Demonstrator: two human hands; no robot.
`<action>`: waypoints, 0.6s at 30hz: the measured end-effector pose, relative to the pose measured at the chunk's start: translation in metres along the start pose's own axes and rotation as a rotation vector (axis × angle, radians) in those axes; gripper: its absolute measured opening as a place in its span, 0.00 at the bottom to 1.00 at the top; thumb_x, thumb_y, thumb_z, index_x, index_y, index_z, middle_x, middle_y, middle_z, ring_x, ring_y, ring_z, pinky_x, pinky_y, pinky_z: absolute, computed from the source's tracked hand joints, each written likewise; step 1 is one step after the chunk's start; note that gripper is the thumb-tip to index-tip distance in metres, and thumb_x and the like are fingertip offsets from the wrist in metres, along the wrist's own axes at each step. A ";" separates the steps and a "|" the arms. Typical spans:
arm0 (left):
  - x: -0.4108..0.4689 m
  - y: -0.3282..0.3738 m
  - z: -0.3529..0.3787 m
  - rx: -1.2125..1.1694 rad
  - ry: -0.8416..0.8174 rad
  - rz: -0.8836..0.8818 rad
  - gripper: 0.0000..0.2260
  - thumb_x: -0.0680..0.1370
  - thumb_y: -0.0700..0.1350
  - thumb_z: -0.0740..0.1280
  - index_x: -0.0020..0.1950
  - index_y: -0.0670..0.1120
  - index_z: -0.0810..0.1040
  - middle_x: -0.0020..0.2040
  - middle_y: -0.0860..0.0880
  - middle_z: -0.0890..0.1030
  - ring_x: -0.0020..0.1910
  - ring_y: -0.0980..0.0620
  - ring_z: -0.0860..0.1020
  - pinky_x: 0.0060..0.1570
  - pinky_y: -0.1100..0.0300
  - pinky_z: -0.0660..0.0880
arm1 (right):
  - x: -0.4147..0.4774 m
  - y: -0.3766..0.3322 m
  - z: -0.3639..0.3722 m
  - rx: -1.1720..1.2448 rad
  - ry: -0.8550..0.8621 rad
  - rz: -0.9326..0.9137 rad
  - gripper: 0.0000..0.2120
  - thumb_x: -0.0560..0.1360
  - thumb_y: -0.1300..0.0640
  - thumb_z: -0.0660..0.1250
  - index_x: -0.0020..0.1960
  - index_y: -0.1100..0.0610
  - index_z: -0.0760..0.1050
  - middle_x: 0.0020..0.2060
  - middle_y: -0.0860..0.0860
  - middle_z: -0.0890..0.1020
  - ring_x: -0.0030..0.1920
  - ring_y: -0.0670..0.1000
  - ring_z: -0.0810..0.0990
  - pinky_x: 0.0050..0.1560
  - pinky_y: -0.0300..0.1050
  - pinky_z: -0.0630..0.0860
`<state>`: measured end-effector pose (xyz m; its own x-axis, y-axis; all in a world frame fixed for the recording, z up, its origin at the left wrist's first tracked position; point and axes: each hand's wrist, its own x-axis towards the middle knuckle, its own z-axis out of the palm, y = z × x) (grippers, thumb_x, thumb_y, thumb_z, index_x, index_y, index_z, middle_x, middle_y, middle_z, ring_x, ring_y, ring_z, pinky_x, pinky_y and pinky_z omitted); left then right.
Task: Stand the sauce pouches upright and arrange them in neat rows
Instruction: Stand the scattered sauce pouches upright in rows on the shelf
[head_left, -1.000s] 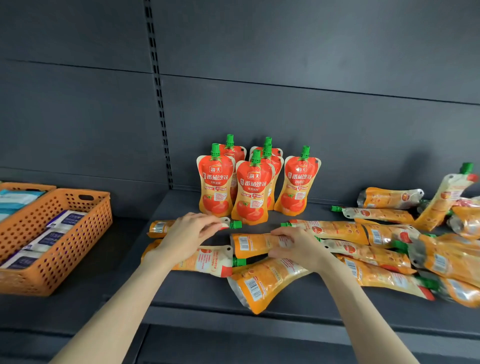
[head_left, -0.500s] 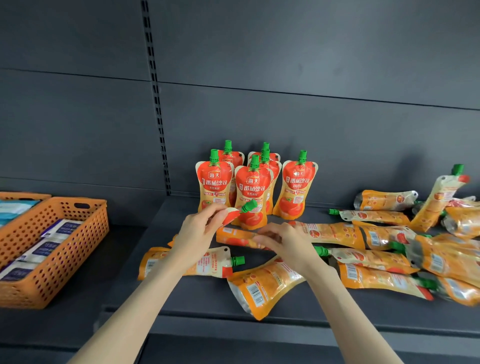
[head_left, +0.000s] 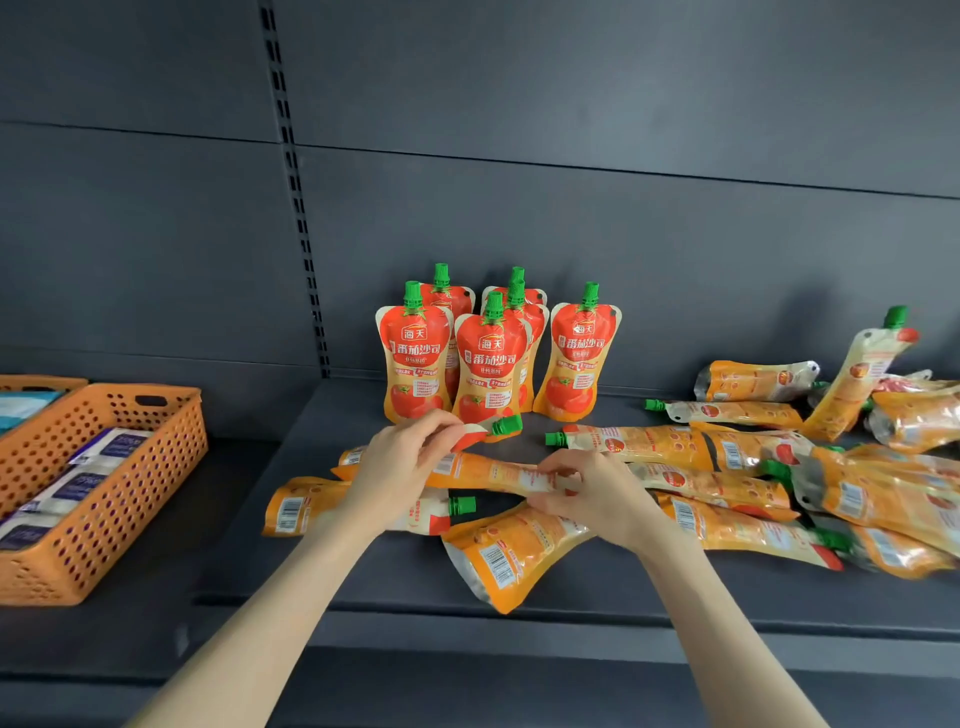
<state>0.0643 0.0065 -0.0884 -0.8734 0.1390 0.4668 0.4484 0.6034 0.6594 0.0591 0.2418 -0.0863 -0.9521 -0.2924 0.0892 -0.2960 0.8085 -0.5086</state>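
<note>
Both hands are low over the dark shelf (head_left: 571, 597), just in front of the upright pouches (head_left: 491, 364). L hand (head_left: 400, 457) pinches one lying pouch (head_left: 472, 436) at its red neck end, thumb and fingers curled tight on it. Its green cap (head_left: 506, 425) is tipped up toward the standing group. Its barcode end pokes out left of the wrist; I can't tell if that end touches the shelf. R hand (head_left: 587, 493) has its fingers curled on a second pouch (head_left: 493, 473), gripped at its right end. That one lies flat btwn the two hands.

In the standing group I count six caps: three pouches in front, the rest behind, at the back of the shelf near the rear panel (head_left: 623, 234). Printed fronts face me.

Lying flat:
- a side pouch (head_left: 322, 504) under the L forearm, cap pointing right
- a front pouch (head_left: 509, 556) at the shelf's front edge, just below the R hand
- a loose pile (head_left: 737, 486) to the right, pouches overlapping each other

At far right a leaning pouch (head_left: 857, 374) sits tilted, cap up.

Far left there's an orange basket (head_left: 171, 467) w/ flat blue-white packets (head_left: 106, 444) inside, well apart from the pouches.
</note>
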 end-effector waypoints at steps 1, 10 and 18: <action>0.001 0.002 0.000 -0.004 0.003 -0.007 0.19 0.76 0.61 0.58 0.53 0.48 0.77 0.44 0.54 0.80 0.44 0.56 0.79 0.41 0.55 0.77 | -0.001 0.001 0.002 -0.038 0.044 -0.030 0.18 0.70 0.43 0.70 0.56 0.50 0.77 0.48 0.47 0.81 0.49 0.49 0.79 0.47 0.45 0.77; 0.004 0.007 -0.012 -0.158 0.141 -0.093 0.10 0.81 0.48 0.55 0.57 0.50 0.74 0.46 0.54 0.81 0.45 0.61 0.79 0.45 0.62 0.76 | 0.002 -0.012 -0.003 -0.194 0.624 -0.294 0.21 0.70 0.38 0.63 0.37 0.55 0.80 0.29 0.48 0.80 0.28 0.49 0.78 0.25 0.39 0.72; 0.023 0.016 -0.013 -0.438 0.396 -0.235 0.17 0.78 0.56 0.53 0.58 0.48 0.73 0.50 0.51 0.80 0.50 0.54 0.79 0.48 0.61 0.78 | 0.026 -0.051 -0.054 -0.245 0.479 -0.278 0.16 0.71 0.44 0.70 0.47 0.57 0.78 0.41 0.51 0.83 0.40 0.52 0.81 0.38 0.41 0.70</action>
<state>0.0534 0.0092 -0.0595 -0.8590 -0.3095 0.4078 0.3629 0.1936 0.9115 0.0452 0.2208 -0.0124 -0.7484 -0.2933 0.5948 -0.4934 0.8455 -0.2039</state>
